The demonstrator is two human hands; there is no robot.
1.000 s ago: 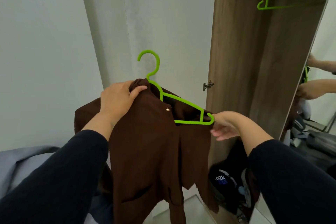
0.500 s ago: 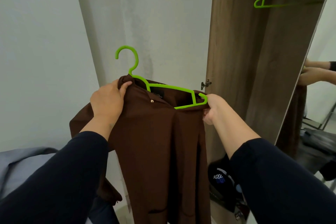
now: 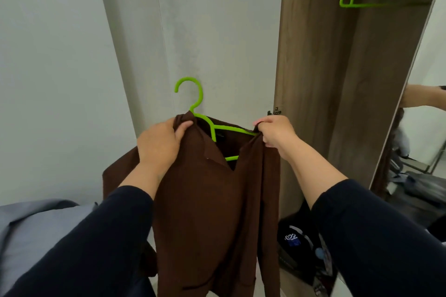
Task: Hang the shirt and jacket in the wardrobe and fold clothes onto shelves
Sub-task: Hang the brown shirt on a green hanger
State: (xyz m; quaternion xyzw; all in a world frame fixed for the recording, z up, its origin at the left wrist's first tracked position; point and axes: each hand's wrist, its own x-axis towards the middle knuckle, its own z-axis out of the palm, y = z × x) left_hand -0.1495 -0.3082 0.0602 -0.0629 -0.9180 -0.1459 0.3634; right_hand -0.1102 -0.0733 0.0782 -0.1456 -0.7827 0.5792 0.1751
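Fingers (image 3: 185, 126) of the left hand (image 3: 159, 144) clamped the brown jacket (image 3: 207, 212) at one shoulder; the right hand (image 3: 275, 134) pinched the other over the green hanger (image 3: 205, 123), likely seating it, beside the open wardrobe (image 3: 313, 79).

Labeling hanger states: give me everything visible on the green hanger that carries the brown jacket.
The green hanger looks like smooth, bright plastic, with a round open hook that points up, free of any rail. It sits tilted inside the collar of the brown jacket, so only its neck, one sloping arm and a bit of the lower bar show. The left hand grips cloth at one shoulder; the right hand pinches the other end.
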